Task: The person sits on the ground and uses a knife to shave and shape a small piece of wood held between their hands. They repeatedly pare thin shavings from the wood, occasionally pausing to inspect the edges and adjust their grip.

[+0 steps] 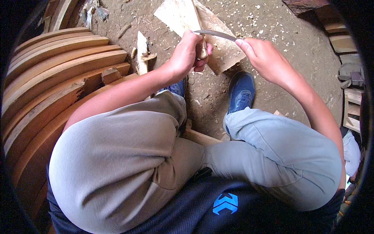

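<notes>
over the pale wooden board (228, 54), a curved knife blade (218, 34) spans both hands. right of the board, the right hand (269, 60) grips the blade's end, hiding any handle. at the board's left edge, the left hand (186, 54) closes around a small wooden piece (202, 51), mostly covered by fingers; whether it pinches the blade's tip too, i cannot tell. stacked planks (66, 66) left of the board are cut off by the dark rim.

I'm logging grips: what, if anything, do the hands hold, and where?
Right hand: the curved blade, by its right end. Left hand: a pale wooden piece, near its lower end.
</notes>
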A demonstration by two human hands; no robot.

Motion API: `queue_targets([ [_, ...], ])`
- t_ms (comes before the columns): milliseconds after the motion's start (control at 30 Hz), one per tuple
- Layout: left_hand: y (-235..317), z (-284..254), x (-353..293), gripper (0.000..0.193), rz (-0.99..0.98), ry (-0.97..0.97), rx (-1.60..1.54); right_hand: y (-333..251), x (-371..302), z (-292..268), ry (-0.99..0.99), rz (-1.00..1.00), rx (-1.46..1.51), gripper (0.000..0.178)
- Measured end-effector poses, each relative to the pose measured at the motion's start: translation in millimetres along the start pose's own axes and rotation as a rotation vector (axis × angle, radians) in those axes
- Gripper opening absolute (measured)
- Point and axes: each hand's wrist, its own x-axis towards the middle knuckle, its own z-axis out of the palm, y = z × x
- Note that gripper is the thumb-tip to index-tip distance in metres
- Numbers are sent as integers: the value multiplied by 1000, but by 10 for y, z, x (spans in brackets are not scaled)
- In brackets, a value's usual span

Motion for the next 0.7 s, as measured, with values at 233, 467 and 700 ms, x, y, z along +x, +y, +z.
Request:
queue_targets([
  [233,12,77,-40,36,20,58,-58,48,22,44,-23,15,-48,55],
  [467,-30,41,-35,27,-46,-43,-81,67,8,30,-81,40,-87,53],
  [700,-76,138,-19,33,-31,-57,-54,-31,-14,46,-130,85,-117,52],
])
